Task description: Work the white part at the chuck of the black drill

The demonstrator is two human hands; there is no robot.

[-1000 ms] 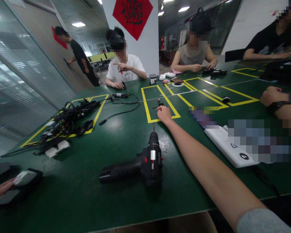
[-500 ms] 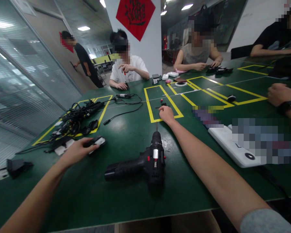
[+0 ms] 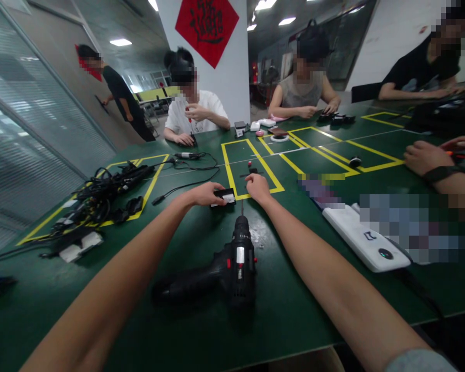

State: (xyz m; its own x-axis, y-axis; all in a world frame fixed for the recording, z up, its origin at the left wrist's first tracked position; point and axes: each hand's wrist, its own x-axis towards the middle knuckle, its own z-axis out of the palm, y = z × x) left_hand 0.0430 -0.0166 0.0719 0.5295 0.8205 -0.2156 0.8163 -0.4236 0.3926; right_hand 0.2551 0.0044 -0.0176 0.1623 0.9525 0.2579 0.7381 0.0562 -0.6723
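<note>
Our left hand (image 3: 206, 194) has its fingers part-closed on a black box (image 3: 229, 198), long axis crosswise, right end towards our right hand (image 3: 259, 188). Those fingers curl just beside a small dark piece (image 3: 253, 171); we cannot tell whether they grip anything. The drill (image 3: 241, 268) lies nearer us.

A tangle of black cables (image 3: 118, 188) lies on the left of the green table (image 3: 290, 320), a white device (image 3: 362, 235) on the right. At the far side, a person in a white shirt (image 3: 213, 106) sits near a pillar (image 3: 238, 88) with a red sign (image 3: 207, 33).
</note>
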